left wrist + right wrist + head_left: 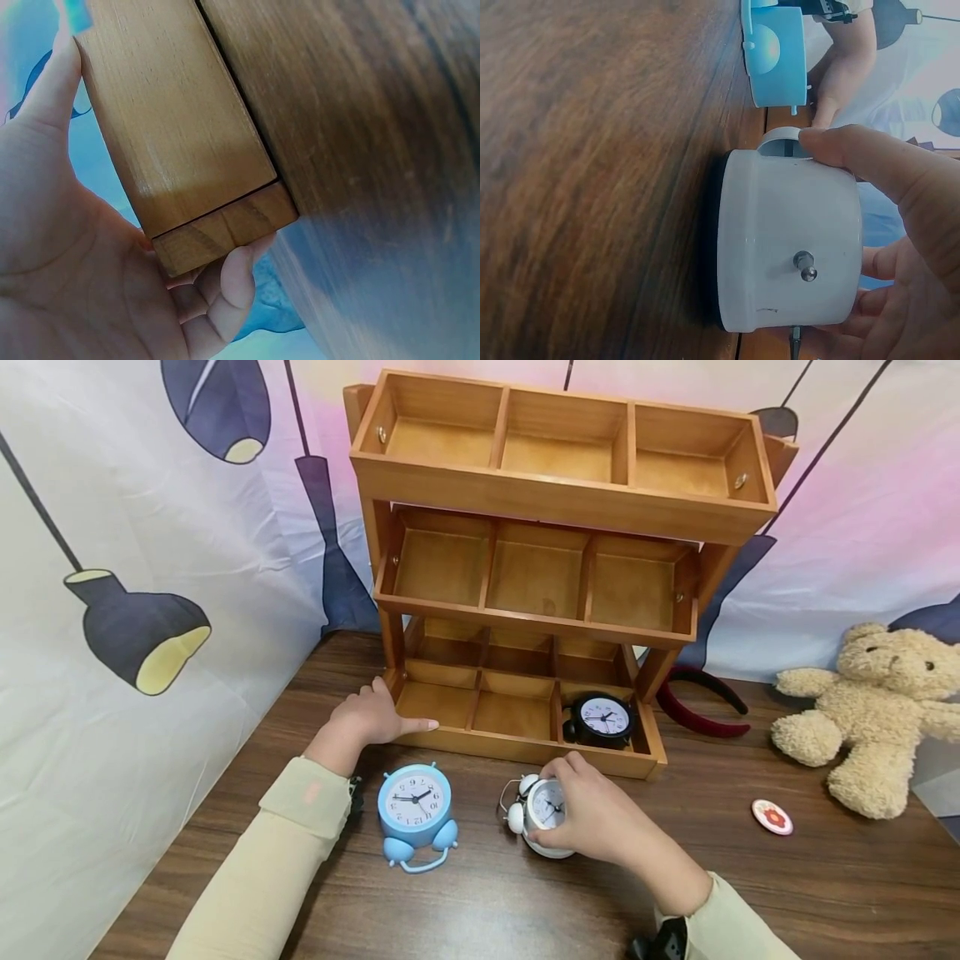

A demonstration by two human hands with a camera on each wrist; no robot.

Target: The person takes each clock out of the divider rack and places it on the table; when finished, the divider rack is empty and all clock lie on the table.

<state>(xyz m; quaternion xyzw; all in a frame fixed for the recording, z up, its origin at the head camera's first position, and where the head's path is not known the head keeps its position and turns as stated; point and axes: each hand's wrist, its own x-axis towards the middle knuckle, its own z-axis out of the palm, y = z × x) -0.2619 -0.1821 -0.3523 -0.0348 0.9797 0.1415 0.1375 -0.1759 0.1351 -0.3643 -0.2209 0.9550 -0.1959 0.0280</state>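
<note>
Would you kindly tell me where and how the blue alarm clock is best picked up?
Probably by the round body of the blue alarm clock, pinched across its left and right sides, coming from above. It lies face up, bells and handle pointing away from the shelf, feet toward it, so those sides seem free of projections.

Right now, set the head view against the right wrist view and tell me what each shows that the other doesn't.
Only the head view shows the black clock, bear, headband, badge and the face of the white clock.

Only the right wrist view shows two metal pegs on the white clock and a small dark mark near them.

Both show the right hand holding the white clock, the blue clock, the table and at least part of the left hand and rack.
</note>
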